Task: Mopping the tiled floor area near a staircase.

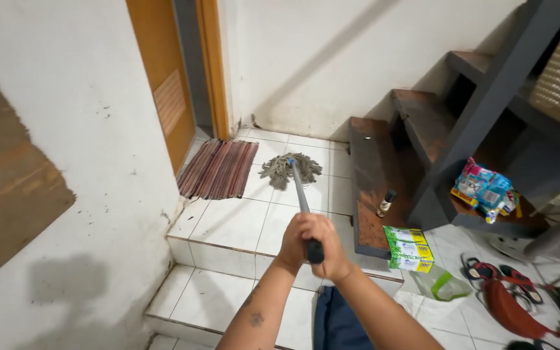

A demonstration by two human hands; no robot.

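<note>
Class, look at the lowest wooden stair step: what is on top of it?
On the lowest wooden step stands a small dark bottle. A green and yellow packet overlaps its near corner; whatever lies beneath that packet is hidden.

Head camera, one view, looking down and forward.
Hands (pixel 311 243) close below; tiled landing (pixel 228 223) and stairs (pixel 422 123) farther ahead.

Stringy cloth mop head (pixel 290 170); glossy white floor tiles (pixel 228 220); woven striped mat (pixel 218 168).
</note>
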